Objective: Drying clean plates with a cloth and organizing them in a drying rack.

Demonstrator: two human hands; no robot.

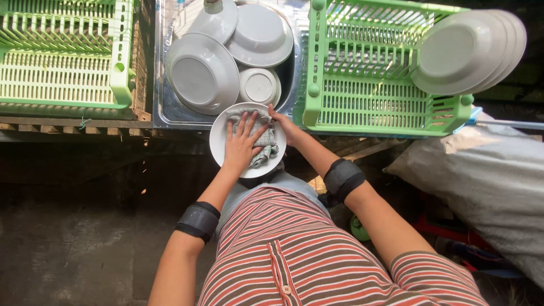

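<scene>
Landmark: the steel sink (pixel 164 116), holding a heap of grey plates and bowls (pixel 202 72). To its right stands a green plastic crate (pixel 368 96) with a stack of grey plates (pixel 467 51) leaning over its far corner; to its left, a second green crate (pixel 62 56).

At the sink's near edge, a white plate (pixel 220 148) is held partly over open ground.

Risk, as judged: the plate could slip and fall, since only a thin edge grip supports it while the other hand presses down; the leaning stack could slide off the crate if jolted.

Grip: the left hand (pixel 241 144) lies flat, fingers spread, pressing a grey cloth (pixel 266 148) onto the plate face, clasping nothing. The right hand (pixel 288 127) pinches the plate's rim on the side towards the right crate.
</scene>
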